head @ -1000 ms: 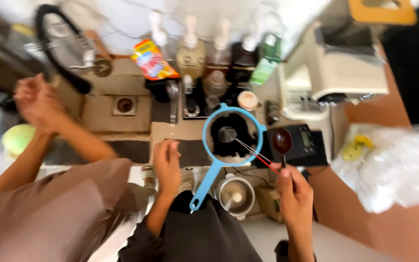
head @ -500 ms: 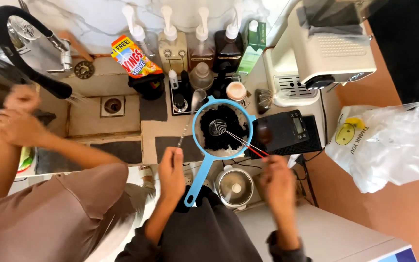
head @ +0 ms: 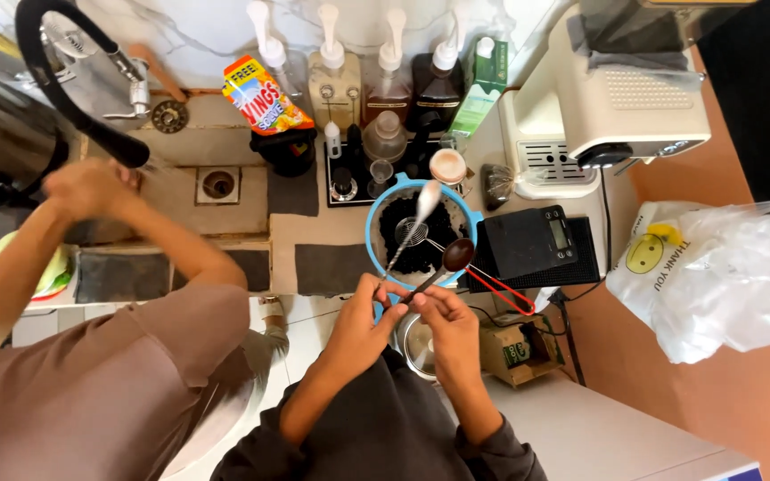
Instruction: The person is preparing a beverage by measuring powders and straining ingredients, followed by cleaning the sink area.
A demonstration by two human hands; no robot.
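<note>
- Left hand (head: 363, 316) pinches the handle of a long spoon (head: 412, 227), whose pale bowl reaches over the blue sieve (head: 376, 223).
- Right hand (head: 447, 316) grips a dark spoon (head: 458, 256) just beside it.
- The sieve holds dark grounds, near the black scale (head: 528, 245) on the table (head: 327, 227).
- A co-worker's hand (head: 91, 189) is at the sink (head: 216, 187).

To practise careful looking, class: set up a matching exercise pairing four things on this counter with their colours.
Things:
1. strainer rim
2. digital scale
3. plastic bag
4. pump bottle

Colours:
A. white with a yellow smiley
B. cream
C. light blue
D. black

Pairs: 1-C, 2-D, 3-A, 4-B
</note>
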